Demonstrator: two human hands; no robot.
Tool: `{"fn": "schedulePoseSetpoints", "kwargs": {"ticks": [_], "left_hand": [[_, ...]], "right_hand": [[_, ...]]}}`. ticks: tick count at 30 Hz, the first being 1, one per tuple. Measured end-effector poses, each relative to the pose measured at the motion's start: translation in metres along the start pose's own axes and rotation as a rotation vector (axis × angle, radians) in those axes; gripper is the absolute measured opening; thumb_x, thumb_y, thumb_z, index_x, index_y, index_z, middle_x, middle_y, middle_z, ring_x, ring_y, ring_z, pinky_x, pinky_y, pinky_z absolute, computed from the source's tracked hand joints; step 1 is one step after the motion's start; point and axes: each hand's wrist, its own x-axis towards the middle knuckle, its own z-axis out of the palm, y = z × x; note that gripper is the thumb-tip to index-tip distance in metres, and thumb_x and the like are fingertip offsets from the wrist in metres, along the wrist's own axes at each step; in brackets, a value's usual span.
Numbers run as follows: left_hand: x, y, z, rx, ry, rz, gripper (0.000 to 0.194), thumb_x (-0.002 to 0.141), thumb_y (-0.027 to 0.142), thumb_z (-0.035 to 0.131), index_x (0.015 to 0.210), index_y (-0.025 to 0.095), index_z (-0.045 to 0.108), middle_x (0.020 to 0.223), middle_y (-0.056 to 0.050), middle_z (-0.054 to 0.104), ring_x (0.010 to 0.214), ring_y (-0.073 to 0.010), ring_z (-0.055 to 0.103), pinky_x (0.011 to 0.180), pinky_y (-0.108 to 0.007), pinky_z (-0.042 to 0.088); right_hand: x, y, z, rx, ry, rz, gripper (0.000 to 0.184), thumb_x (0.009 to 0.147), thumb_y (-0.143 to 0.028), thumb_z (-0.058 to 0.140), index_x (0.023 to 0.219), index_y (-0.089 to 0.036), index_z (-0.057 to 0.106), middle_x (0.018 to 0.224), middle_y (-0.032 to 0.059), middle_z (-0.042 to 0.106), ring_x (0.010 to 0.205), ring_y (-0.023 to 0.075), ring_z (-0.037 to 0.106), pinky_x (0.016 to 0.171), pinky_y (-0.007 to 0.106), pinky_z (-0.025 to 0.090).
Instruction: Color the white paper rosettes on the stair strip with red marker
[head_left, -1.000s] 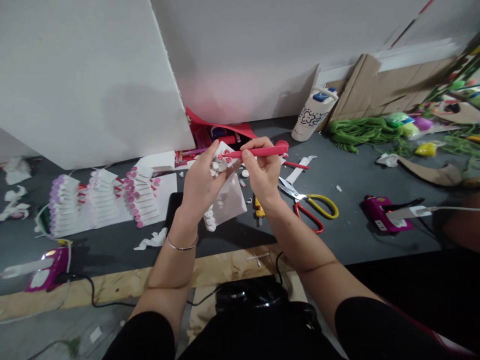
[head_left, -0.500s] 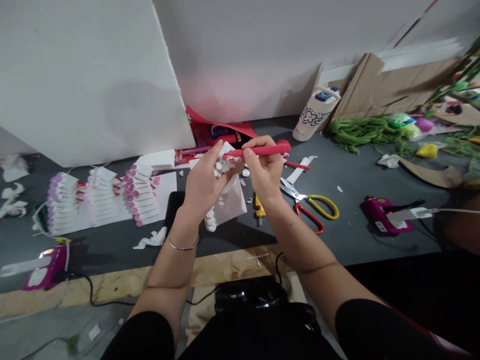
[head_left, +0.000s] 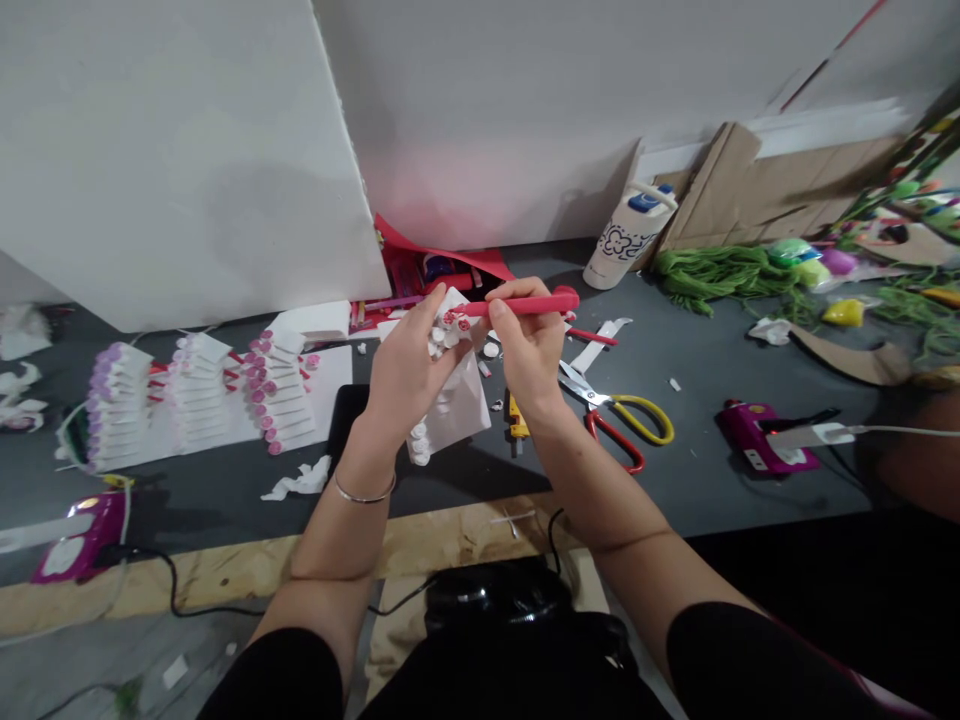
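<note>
Between the fingers and thumb of my right hand (head_left: 534,350) is a red marker pen (head_left: 536,303), its tip pointing left. The tip meets a cluster of small white rolled rosettes (head_left: 442,335), a few of them marked red. My left hand (head_left: 401,375) is closed around this cluster and its white backing, partly hiding both. Below it, a white card (head_left: 471,405) carries more white rosettes (head_left: 420,445) along its lower left edge. To the left stand rows of similar sticks with purple tips (head_left: 112,400), pale tips (head_left: 196,385) and pink tips (head_left: 274,385).
Red-and-yellow-handled scissors (head_left: 596,398) and a yellow cutter (head_left: 517,418) lie right of the card. Behind are a red pouch (head_left: 480,262) and a white tumbler (head_left: 619,243). Green yarn (head_left: 712,272) and a magenta power strip (head_left: 765,430) sit at right, another magenta strip (head_left: 86,530) at left.
The view has shifted slightly. My hands keep nearly the same grip and place, with the marker tip still at the red-marked rosettes.
</note>
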Motion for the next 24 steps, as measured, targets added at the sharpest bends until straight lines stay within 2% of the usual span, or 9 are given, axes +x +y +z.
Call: {"fn": "schedulePoseSetpoints", "kwargs": {"ticks": [10,16,21,24], "left_hand": [[0.0022,0.0041,-0.0003,-0.036,0.009,-0.032,0.067,0.099,0.056,0.075,0.153,0.02,0.06,0.145,-0.017,0.074,0.132,-0.0343,0.073,0.111,-0.05,0.061],[0.0017,0.0021,-0.0021,-0.044,0.02,-0.04,0.065,0.098,0.053,0.077,0.153,0.021,0.06,0.146,-0.016,0.073,0.133,-0.034,0.072,0.113,-0.05,0.059],[0.0008,-0.0011,-0.0029,-0.067,0.01,-0.048,0.064,0.099,0.048,0.076,0.154,0.023,0.059,0.15,-0.015,0.071,0.136,-0.0329,0.071,0.115,-0.049,0.058],[0.0005,-0.0021,-0.003,-0.074,-0.001,-0.044,0.066,0.098,0.049,0.076,0.155,0.021,0.058,0.151,-0.016,0.071,0.136,-0.0332,0.071,0.114,-0.049,0.059]], "right_hand": [[-0.0022,0.0016,-0.0012,-0.034,-0.035,0.006,0.036,0.097,-0.061,0.071,0.092,-0.026,0.067,0.089,-0.0029,0.062,0.073,0.011,0.063,0.07,0.031,0.057],[-0.0025,0.0037,-0.0016,-0.085,-0.037,-0.014,0.036,0.098,-0.061,0.069,0.092,-0.026,0.066,0.089,-0.0029,0.063,0.076,0.0111,0.064,0.073,0.031,0.057],[-0.001,0.0052,-0.0035,-0.048,-0.04,0.013,0.033,0.098,-0.059,0.069,0.093,-0.026,0.065,0.086,-0.0046,0.062,0.067,0.0088,0.061,0.066,0.028,0.054],[0.0001,0.0075,-0.0046,-0.036,-0.018,0.007,0.032,0.097,-0.057,0.072,0.092,-0.026,0.066,0.087,-0.0043,0.064,0.07,0.0091,0.064,0.069,0.028,0.055]]}}
